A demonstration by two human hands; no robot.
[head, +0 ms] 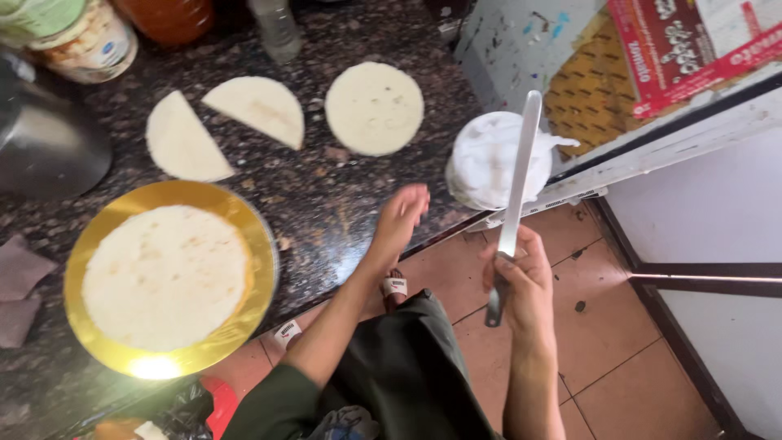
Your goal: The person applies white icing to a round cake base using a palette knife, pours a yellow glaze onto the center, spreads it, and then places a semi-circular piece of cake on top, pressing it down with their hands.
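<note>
Knife [516, 189] in the right hand [521, 281]: the fingers are wrapped tight round its handle, and the long pale blade points up and away from the body, over a white bundle [489, 159] of what looks like plastic-wrapped material at the table's edge. Held upright like that, the blade stays clear of the flatbreads and of the other hand. The left hand [401, 218] hovers just above the near edge of the table [326, 204], fingers loosely spread, holding nothing.

One whole round flatbread [374, 107] lies flat on the bare stone, well apart from two half-rounds [220, 122] set side by side to its left, their straight edges showing that a round has been split. A stack of whole flatbreads [165, 275] rests on a golden plate [257, 236] nearer the body.

Dark speckled polished stone makes up the table, with jars and a bottle along the back and a steel vessel [45, 143] at the left. Below are terracotta floor tiles [619, 375] and a pale wall to the right.
</note>
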